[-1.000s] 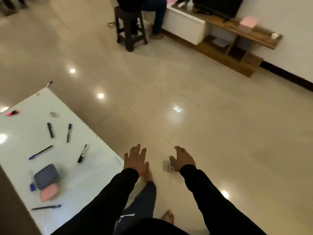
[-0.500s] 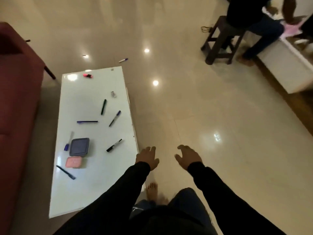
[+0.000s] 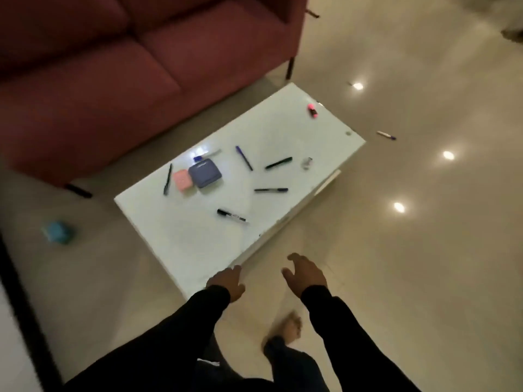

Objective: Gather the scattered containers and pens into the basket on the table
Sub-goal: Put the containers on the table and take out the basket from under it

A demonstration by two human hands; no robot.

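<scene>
A white low table (image 3: pixel 198 250) carries several scattered pens, among them a black marker (image 3: pixel 232 216), a black pen (image 3: pixel 270 190), a dark green pen (image 3: pixel 278 163) and a blue pen (image 3: pixel 244 157). A grey-blue container (image 3: pixel 205 174) lies flat beside a smaller pink container (image 3: pixel 183 179). A pink highlighter (image 3: pixel 312 110) rests near the far corner. One more pen (image 3: pixel 385 135) lies on the floor past the table. My left hand (image 3: pixel 226 282) hovers at the table's near corner, fingers apart, empty. My right hand (image 3: pixel 305 274) is open over the floor. No basket shows.
A dark red sofa (image 3: pixel 113 66) stands close behind the table. A blue object (image 3: pixel 58 232) sits on the floor at the left. A small clear item (image 3: pixel 307 162) lies near the table's right edge. My bare foot (image 3: pixel 288 328) is on the glossy tiled floor.
The view has swung left: the stool and seated person are gone, the sofa and a blue floor object appeared. Both hands stay empty and now sit by the table's near corner.
</scene>
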